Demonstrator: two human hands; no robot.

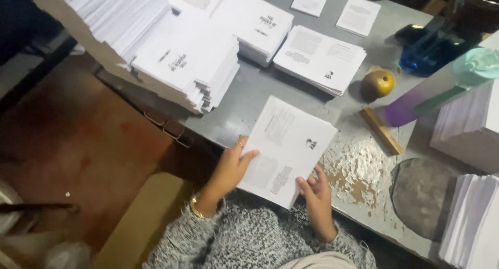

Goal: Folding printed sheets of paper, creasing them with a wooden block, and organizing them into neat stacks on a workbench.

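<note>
— Two hands are seen on one printed sheet (287,149); how is it held?

— Above the desk (249,100) edge, long axis slanting away: left hand (232,170) fingers clamped on its left edge, right hand (315,193) on its near corner.

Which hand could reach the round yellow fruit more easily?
Probably the right hand. It holds the printed sheet at its lower right edge, on the same side as the yellow fruit. The left hand grips the sheet's far edge, farther away.

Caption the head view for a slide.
Both hands, left hand and right hand, hold a printed sheet over a grey table stacked with booklets.
</note>
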